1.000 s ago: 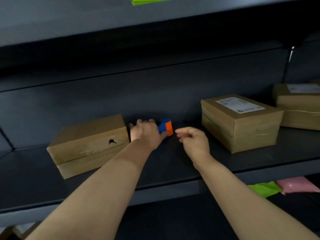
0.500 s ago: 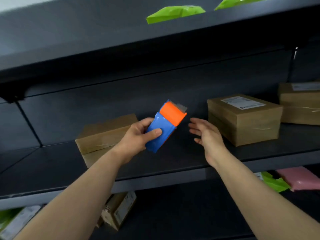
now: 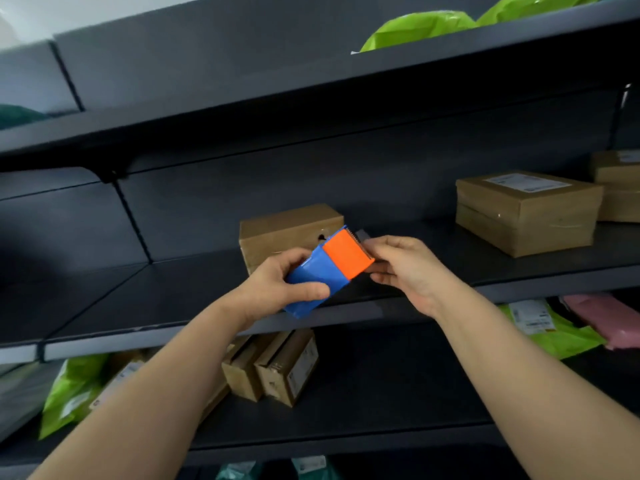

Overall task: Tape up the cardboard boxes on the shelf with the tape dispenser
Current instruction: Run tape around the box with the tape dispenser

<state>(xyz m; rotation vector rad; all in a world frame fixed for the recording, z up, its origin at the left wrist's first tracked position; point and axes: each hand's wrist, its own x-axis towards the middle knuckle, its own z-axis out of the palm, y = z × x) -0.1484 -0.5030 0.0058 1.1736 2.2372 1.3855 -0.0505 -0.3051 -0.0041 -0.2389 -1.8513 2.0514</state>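
Two bare hands meet at one tape dispenser, held in the air just in front of the middle shelf, above its front edge and near the middle of its length. The left hand grips the blue body — thumb laid across the near face, fingers curled round the far side. The right hand closes on the orange cutter end, thumb above and fingers curled below; whether a free end of tape lies between them cannot be told. The dispenser is tilted, blue end low and to the left, orange end high and to the right, with its toothed blade showing at the top edge.

Directly behind the dispenser, a plain cardboard box with a small hole in its front face stands on the middle shelf, partly hidden by the left hand. Toward the right end of the same shelf sits a labelled box, and just beside it, at the right edge of the view, a third box. Green mailers lie on the upper shelf. The lower shelf carries two small upright boxes below the hands — also a left green mailer, a right green mailer and a pink mailer.
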